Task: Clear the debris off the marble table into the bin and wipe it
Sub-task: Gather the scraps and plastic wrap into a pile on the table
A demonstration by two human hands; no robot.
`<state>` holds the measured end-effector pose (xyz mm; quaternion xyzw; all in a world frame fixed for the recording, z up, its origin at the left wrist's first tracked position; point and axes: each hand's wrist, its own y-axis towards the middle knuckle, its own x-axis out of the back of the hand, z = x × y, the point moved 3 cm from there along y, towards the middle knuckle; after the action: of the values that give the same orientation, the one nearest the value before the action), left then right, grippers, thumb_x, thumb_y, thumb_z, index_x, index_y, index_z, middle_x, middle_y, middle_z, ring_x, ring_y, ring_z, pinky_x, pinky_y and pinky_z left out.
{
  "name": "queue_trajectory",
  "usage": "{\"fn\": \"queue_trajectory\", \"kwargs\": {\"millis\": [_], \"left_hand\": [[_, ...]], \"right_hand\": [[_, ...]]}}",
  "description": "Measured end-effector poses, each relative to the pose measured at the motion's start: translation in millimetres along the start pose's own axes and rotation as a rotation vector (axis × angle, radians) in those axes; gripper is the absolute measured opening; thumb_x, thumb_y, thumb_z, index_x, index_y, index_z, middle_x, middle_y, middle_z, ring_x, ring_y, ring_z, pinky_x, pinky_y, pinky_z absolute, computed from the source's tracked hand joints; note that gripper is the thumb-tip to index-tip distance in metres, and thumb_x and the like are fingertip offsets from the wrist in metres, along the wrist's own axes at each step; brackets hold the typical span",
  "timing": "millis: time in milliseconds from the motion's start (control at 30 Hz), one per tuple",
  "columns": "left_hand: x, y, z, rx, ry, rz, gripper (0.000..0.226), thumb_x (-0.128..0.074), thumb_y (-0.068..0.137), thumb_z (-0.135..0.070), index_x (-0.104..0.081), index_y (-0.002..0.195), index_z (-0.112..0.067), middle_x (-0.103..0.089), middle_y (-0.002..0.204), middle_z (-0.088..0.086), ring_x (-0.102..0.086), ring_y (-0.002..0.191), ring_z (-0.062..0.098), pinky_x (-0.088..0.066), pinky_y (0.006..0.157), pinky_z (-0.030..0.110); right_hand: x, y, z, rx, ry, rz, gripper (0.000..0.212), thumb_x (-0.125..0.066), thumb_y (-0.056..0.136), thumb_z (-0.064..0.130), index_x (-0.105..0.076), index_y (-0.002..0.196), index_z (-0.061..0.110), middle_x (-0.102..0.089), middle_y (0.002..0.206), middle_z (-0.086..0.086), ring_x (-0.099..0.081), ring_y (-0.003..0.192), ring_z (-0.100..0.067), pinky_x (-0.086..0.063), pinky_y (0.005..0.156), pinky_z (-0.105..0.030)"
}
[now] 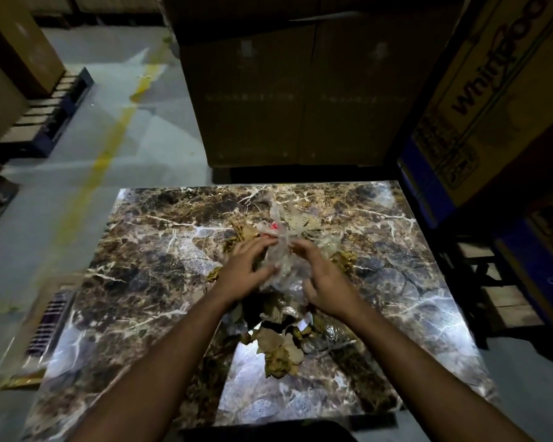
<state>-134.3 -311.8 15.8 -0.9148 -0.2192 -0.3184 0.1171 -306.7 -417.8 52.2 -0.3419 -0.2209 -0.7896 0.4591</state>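
Hands meet over the middle of a brown, white-veined marble desk [160, 250], seen from the head camera. The left hand [241, 269] and right hand [324, 282] both curl their fingers around a crumpled clear plastic wrapper [283, 260], which carries a small red mark near its top; the left thumb presses into the wrapper's side. Beneath and around the wrapper lies a pile of dry brown leaves [281, 349], spreading from the far centre of the desk toward the near edge, with more clear plastic film [328, 338] lying flat just right of the leaves. Large cardboard cartons [300, 100] stand behind the desk, and a printed carton [486, 100] rises at the right. A yellow line [109, 148] runs along the grey floor at the left.
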Motion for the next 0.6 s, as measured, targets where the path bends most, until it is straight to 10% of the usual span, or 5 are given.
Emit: {"fn": "queue_trajectory", "kwargs": {"millis": [267,400,600], "left_hand": [[16.8,-1.9,0.4,-0.022,-0.093,-0.156,0.054,-0.047,0.085,-0.070,-0.039,0.138,-0.061,-0.048,0.144,-0.004,-0.041,0.133,0.023,-0.037,0.107,0.063],[22.7,0.8,3.2,-0.022,-0.185,-0.227,0.055,-0.037,0.091,-0.068,-0.042,0.143,-0.051,-0.050,0.143,0.002,-0.045,0.129,0.022,-0.041,0.105,0.057],[29.2,-8.3,0.8,-0.030,-0.232,-0.280,0.051,-0.034,0.096,-0.064,-0.046,0.142,-0.046,-0.049,0.145,0.000,-0.046,0.131,0.018,-0.042,0.107,0.049]], "right_hand": [[44.8,-1.0,-20.2,-0.066,0.085,-0.258,0.042,-0.057,0.098,0.012,-0.052,0.138,0.024,-0.056,0.141,0.005,-0.050,0.118,0.001,-0.036,0.094,-0.008],[33.8,-7.4,-26.8,-0.105,0.002,-0.082,0.056,-0.034,0.100,0.058,-0.034,0.152,0.039,-0.037,0.159,0.002,-0.035,0.142,-0.016,-0.030,0.113,-0.043],[31.1,-13.2,-30.4,-0.098,0.043,-0.137,0.058,-0.026,0.101,0.060,-0.032,0.154,0.038,-0.033,0.162,0.005,-0.029,0.148,-0.016,-0.030,0.117,-0.058]]}}
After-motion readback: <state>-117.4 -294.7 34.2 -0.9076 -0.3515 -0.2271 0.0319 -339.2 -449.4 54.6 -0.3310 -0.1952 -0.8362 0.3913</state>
